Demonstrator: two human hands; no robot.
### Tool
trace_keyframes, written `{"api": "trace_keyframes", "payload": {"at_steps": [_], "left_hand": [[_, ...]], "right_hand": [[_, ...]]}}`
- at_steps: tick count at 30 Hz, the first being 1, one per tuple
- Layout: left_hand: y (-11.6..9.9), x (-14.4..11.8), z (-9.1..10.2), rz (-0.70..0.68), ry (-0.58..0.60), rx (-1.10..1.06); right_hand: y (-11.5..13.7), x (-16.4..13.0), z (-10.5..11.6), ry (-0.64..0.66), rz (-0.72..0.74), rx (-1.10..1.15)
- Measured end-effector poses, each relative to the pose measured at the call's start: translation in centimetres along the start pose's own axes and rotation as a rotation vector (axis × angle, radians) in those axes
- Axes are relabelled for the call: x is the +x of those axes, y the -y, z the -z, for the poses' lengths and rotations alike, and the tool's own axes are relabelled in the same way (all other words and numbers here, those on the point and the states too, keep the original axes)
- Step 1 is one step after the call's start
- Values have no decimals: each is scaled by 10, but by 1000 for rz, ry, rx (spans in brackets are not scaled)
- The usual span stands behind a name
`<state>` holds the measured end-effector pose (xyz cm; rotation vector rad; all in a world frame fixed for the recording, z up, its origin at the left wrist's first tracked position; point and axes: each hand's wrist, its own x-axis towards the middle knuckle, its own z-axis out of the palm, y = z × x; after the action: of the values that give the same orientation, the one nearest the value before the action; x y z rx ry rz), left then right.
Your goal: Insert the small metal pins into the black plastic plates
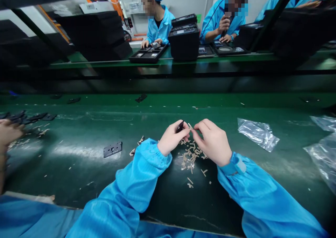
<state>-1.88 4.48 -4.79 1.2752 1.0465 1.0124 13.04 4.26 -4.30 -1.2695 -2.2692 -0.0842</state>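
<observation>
My left hand (172, 137) is closed around a small black plastic part (180, 127), whose far end pokes out above the fingers. Close beside it, my right hand (211, 140) has its thumb and forefinger pinched at a thin pale strip (190, 126) by the left fingertips. Whether the strip is still attached to the black part is hidden. Below both hands lies a loose heap of small beige strips (190, 159) on the green bench. A flat black plate with cut-outs (112, 149) rests left of my left forearm, near a few small dark and beige pieces (133, 152).
Clear plastic bags (258, 133) lie to the right. At the far left, another person's hand (10, 131) is beside a pile of black parts (28, 117). Behind a raised shelf, co-workers in blue handle trays (148, 58) near stacked black boxes (183, 44).
</observation>
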Motion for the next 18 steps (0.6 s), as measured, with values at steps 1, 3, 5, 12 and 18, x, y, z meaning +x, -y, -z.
{"api": "trace_keyframes", "payload": {"at_steps": [1, 3, 5, 12, 18], "left_hand": [[0, 0, 0, -10, -7, 17], [-2, -2, -1, -37, -14, 72], [-5, -4, -1, -72, -23, 166], [-13, -12, 0, -295, -84, 723], [-10, -15, 0, -436, -54, 920]], "right_hand": [[0, 0, 1, -6, 13, -26], [0, 1, 3, 12, 65, -71], [1, 1, 4, 47, 125, -96], [-2, 2, 5, 107, 190, 24], [-5, 6, 10, 168, 114, 268]]}}
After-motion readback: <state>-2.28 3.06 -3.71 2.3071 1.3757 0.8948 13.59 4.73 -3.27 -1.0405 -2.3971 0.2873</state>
